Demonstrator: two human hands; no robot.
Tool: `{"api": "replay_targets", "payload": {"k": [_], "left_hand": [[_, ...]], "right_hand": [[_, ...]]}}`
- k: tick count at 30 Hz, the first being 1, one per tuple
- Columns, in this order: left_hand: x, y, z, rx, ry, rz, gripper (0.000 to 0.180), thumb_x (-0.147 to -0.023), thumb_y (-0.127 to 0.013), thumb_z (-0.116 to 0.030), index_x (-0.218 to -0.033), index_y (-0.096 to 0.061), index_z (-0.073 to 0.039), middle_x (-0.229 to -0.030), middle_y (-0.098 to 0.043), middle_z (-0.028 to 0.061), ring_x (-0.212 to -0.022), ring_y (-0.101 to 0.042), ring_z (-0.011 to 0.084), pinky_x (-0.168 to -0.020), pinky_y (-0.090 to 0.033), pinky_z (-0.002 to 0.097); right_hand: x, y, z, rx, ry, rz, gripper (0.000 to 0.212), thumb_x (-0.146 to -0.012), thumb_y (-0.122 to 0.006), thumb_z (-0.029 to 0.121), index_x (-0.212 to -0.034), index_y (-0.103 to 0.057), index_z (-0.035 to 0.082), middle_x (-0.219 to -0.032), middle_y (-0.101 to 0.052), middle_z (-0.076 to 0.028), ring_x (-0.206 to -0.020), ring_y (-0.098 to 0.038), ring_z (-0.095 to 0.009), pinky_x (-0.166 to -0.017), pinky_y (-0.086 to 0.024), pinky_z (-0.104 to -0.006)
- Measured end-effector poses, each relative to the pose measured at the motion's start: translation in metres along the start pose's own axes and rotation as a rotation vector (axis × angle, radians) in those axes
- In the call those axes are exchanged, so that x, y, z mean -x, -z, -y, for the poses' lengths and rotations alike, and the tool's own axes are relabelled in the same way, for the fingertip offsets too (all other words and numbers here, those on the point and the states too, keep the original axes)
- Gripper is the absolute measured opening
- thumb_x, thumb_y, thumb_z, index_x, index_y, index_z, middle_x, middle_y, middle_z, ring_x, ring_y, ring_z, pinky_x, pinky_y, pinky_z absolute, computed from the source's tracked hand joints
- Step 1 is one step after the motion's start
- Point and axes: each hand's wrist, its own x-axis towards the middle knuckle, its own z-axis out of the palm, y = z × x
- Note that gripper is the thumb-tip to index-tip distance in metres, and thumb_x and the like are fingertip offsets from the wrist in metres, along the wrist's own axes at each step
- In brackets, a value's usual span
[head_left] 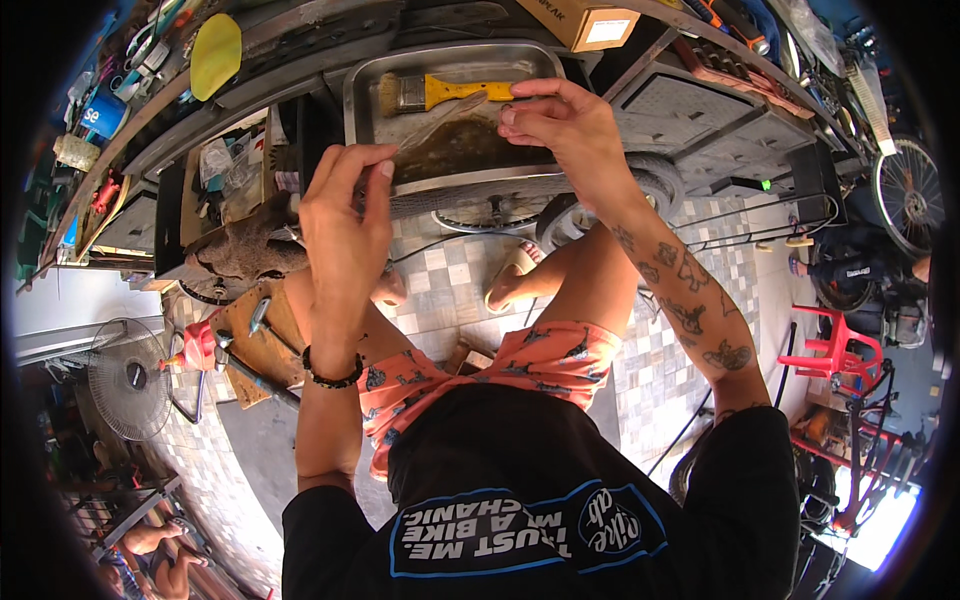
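Note:
My left hand (345, 215) is raised at the near left corner of a metal tray (354, 105), thumb and fingers pinched together. From its fingertips a thin, clear strip (440, 122), apparently plastic, slants up over the tray toward my right hand. My right hand (570, 130) hovers above the tray's right side, its thumb and index finger curled into a pinch. What sits in that pinch is too small to make out. Behind the strip, a paintbrush (455, 92) with a yellow handle lies across the tray. Murky brownish liquid (470, 145) covers the tray's bottom.
Below the tray are bicycle wheels (655, 185). A brown rag (245, 245) hangs at the left, above a wooden board (265, 340) with hammers. A cardboard box (575, 22) stands on the bench behind. A fan (130, 375) is far left, a red plastic chair (835, 345) right.

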Motion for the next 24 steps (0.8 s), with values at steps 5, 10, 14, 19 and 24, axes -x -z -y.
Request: {"api": "replay_targets", "payload": {"k": [5,10,14,19,24], "left_hand": [[0.003,-0.007,-0.001,0.026,-0.010,0.008,0.016,-0.098,-0.072,0.004,-0.111,-0.077,-0.004,-0.098,-0.072,0.0134,-0.083,-0.072,0.0283,-0.074,-0.056,0.0359],[0.005,-0.004,-0.001,0.063,0.042,-0.011,0.015,-0.099,-0.071,0.003,-0.111,-0.078,-0.004,-0.099,-0.072,0.0134,-0.083,-0.073,0.0284,-0.071,-0.055,0.0345],[0.004,-0.008,0.003,0.064,0.013,-0.025,0.015,-0.098,-0.072,0.003,-0.110,-0.077,-0.003,-0.097,-0.071,0.0135,-0.081,-0.071,0.0281,-0.071,-0.055,0.0343],[0.006,-0.006,0.006,-0.017,0.058,-0.024,0.016,-0.097,-0.073,0.001,-0.110,-0.078,-0.006,-0.093,-0.068,0.0125,-0.078,-0.068,0.0324,-0.068,-0.054,0.0403],[-0.002,0.009,0.009,-0.378,-0.188,-0.019,0.017,-0.088,-0.081,-0.008,-0.104,-0.080,-0.013,-0.097,-0.067,0.0038,-0.094,-0.064,0.0274,-0.080,-0.046,0.0425]], "right_hand": [[0.001,-0.004,-0.002,-0.051,-0.010,0.029,0.033,-0.098,-0.077,0.000,-0.128,-0.064,-0.006,-0.109,-0.079,-0.018,-0.100,-0.080,-0.025,-0.095,-0.065,-0.0347],[0.000,-0.005,0.001,-0.098,-0.036,0.026,0.032,-0.097,-0.078,0.000,-0.124,-0.062,-0.004,-0.108,-0.078,-0.019,-0.100,-0.080,-0.026,-0.095,-0.065,-0.0351],[0.001,-0.003,0.000,-0.068,-0.057,-0.029,0.031,-0.096,-0.078,0.000,-0.122,-0.061,-0.003,-0.108,-0.078,-0.019,-0.099,-0.080,-0.027,-0.096,-0.065,-0.0361],[-0.003,0.003,0.013,0.003,0.013,0.000,0.031,-0.096,-0.079,0.000,-0.122,-0.064,-0.002,-0.106,-0.078,-0.017,-0.097,-0.079,-0.024,-0.091,-0.065,-0.0335],[-0.001,0.015,0.039,0.637,0.432,-0.117,0.006,-0.092,-0.077,-0.002,-0.096,-0.076,0.002,-0.091,-0.079,-0.006,-0.081,-0.076,-0.016,-0.076,-0.061,-0.0288]]}}
